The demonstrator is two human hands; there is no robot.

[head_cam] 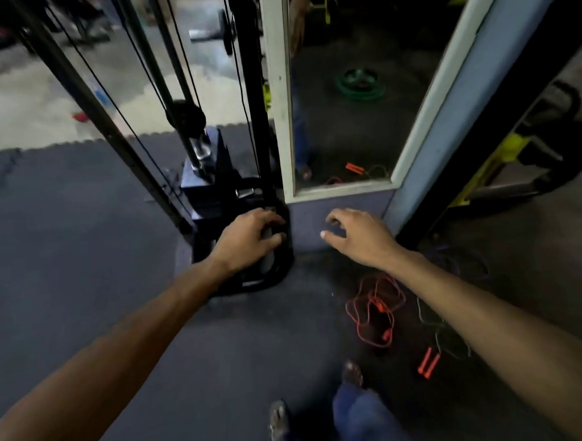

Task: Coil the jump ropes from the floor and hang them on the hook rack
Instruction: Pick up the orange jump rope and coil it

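Note:
My left hand (250, 236) grips a coil of black jump rope (271, 273), which hangs in loops below my fingers beside the cable machine's base. My right hand (359, 234) hovers in front of the low wall with its fingers loosely curled and holds nothing. On the floor under my right forearm an orange jump rope (375, 309) lies tangled. Beside it is a dark rope with orange handles (428, 367). A purple rope (459, 260) lies nearer the wall corner. No hook rack is in view.
A black cable machine with a weight stack (209, 177) stands straight ahead. To its right, a white-framed mirror (281, 121) reflects the gym floor. My feet (352, 373) stand on the dark rubber mat. Yellow-and-black equipment (511, 153) sits at the far right.

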